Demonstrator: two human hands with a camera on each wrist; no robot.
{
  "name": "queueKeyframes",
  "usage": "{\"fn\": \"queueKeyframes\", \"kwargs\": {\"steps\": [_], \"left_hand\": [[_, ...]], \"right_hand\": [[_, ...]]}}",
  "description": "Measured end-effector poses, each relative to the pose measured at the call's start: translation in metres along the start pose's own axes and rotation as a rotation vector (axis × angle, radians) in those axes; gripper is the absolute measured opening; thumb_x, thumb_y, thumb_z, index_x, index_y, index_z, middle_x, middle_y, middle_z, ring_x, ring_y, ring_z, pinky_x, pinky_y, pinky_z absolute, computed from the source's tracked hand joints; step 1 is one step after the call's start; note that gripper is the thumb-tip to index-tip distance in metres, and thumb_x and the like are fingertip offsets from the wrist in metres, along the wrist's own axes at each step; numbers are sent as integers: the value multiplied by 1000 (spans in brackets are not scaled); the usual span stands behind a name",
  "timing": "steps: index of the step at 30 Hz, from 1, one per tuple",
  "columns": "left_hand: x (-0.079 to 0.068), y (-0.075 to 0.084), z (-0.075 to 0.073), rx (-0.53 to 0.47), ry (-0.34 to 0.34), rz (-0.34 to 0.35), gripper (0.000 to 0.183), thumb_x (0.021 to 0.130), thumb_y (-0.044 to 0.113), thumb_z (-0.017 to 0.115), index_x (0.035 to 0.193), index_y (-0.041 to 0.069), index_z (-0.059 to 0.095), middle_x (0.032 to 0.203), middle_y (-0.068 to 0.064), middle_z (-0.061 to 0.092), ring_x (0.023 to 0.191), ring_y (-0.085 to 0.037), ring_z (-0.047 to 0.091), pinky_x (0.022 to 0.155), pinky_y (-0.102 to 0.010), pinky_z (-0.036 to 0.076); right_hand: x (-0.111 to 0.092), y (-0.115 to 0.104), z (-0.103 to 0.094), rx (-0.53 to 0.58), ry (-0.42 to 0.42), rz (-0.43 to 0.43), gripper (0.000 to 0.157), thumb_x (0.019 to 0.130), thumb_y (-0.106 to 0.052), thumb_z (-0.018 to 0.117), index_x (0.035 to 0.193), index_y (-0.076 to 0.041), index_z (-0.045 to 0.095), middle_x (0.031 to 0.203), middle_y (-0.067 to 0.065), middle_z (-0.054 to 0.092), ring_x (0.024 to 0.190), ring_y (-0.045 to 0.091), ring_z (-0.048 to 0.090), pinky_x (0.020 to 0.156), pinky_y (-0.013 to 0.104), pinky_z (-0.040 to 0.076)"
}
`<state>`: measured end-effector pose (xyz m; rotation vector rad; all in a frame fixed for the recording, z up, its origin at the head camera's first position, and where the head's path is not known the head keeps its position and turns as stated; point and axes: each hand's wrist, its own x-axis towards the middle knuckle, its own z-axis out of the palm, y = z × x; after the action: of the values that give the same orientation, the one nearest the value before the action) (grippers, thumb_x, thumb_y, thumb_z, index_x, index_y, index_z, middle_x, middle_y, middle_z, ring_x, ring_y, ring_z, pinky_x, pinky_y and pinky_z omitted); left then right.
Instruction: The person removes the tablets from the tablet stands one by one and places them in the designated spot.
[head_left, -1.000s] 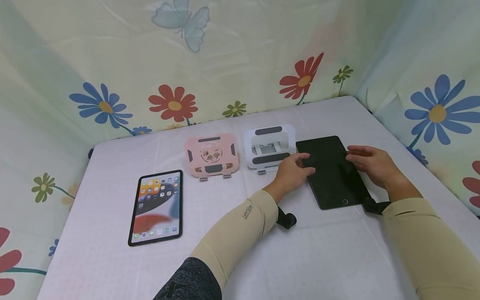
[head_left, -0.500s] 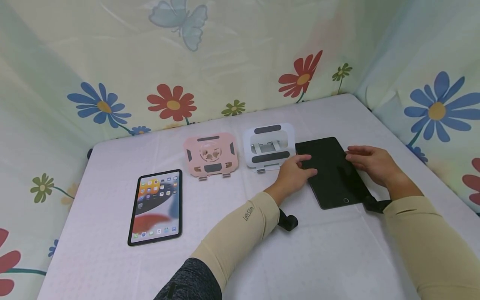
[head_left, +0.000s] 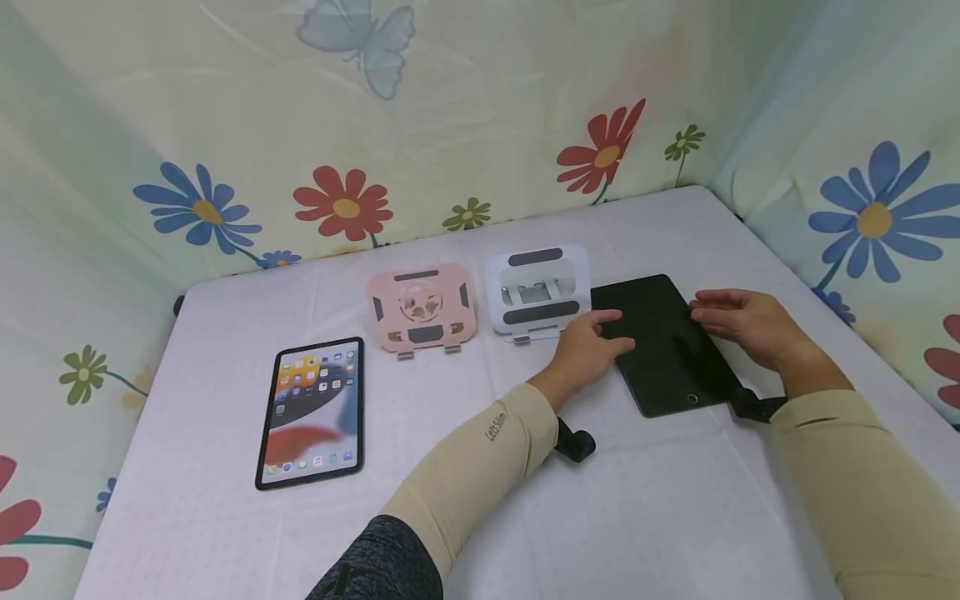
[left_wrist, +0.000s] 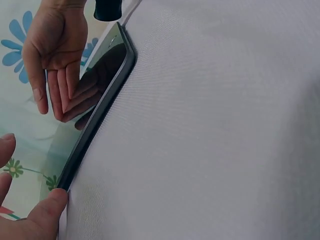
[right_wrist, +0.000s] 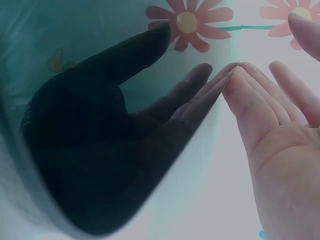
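A tablet (head_left: 667, 350) with a dark, glossy screen lies on the right side of the table, its home button toward the person. The left hand (head_left: 585, 346) is at its left edge, the thumb touching the edge in the left wrist view and the other fingers reaching over the corner. On the opposite long edge, the straight fingertips of the right hand (head_left: 750, 329) touch the tablet; the right wrist view shows that hand mirrored in the screen. Close to the left hand stands a white folding tablet stand (head_left: 546, 317) with dark pads.
A pink folding stand (head_left: 426, 335) stands left of the white one. Farther left lies a second tablet (head_left: 311, 412) with its screen lit and app icons showing. A white cloth covers the table (head_left: 637, 517), and flower-printed curtains (head_left: 465, 108) enclose it.
The dark tablet has turned slightly, its far end shifting a little to the left. Both hands stay at its edges; the stands and the lit tablet keep their places.
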<state>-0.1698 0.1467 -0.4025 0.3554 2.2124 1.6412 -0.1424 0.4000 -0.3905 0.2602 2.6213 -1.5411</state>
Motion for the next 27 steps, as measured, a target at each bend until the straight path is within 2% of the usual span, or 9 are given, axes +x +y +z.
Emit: {"fn": "queueKeyframes", "kwargs": {"steps": [4,8,15,21,22,24,26,27], "left_hand": [[0,0,1,10,-2,-8,42,90,18,77,131,16,66,129,-4,61,119,-12,53,95,-25,46],[0,1,1,13,-6,-13,43,90,18,77,132,17,66,130,-3,60,120,-12,53,96,-25,46],[0,0,-3,-6,-9,-14,44,90,18,77,133,16,65,132,-1,59,121,-11,53,97,-23,45],[0,-3,-7,-7,-14,2,45,89,17,77,132,14,65,128,-3,60,114,-10,53,94,-22,44],[0,-3,-7,-7,-17,6,45,89,17,78,132,14,66,127,-4,61,113,-10,53,93,-21,45],[-1,-2,-8,-9,-27,16,46,88,16,78,133,13,65,126,-4,61,111,-10,54,91,-21,45],[-2,0,-10,-22,-42,30,47,89,15,77,134,12,63,128,-4,61,114,-9,54,92,-19,45],[-3,1,-12,-29,-47,37,48,90,15,77,135,12,63,130,-4,61,117,-10,55,93,-19,45]], "right_hand": [[-1,-1,1,-24,-3,8,64,103,-27,58,145,15,35,139,25,49,89,-19,51,80,9,48],[-3,-4,2,-66,-15,15,65,104,-30,56,147,14,34,145,35,40,90,-18,48,81,8,47],[-1,-9,2,-123,-44,18,66,104,-32,55,148,13,33,147,35,38,108,2,54,87,13,47],[-1,-11,3,-151,-51,10,67,103,-33,57,148,12,34,147,35,39,99,-8,50,85,12,47],[-1,-12,3,-163,-49,10,68,103,-34,57,148,11,35,147,35,39,101,-5,53,86,13,47],[-2,-15,2,-188,-49,7,69,103,-36,56,149,10,34,148,34,39,112,12,58,97,27,48],[-4,-21,3,-205,-41,-9,70,103,-38,56,150,8,33,148,33,39,125,32,54,105,43,44],[-5,-24,4,-224,-31,-18,70,103,-40,55,151,6,34,149,31,41,129,39,48,106,47,42]]}}
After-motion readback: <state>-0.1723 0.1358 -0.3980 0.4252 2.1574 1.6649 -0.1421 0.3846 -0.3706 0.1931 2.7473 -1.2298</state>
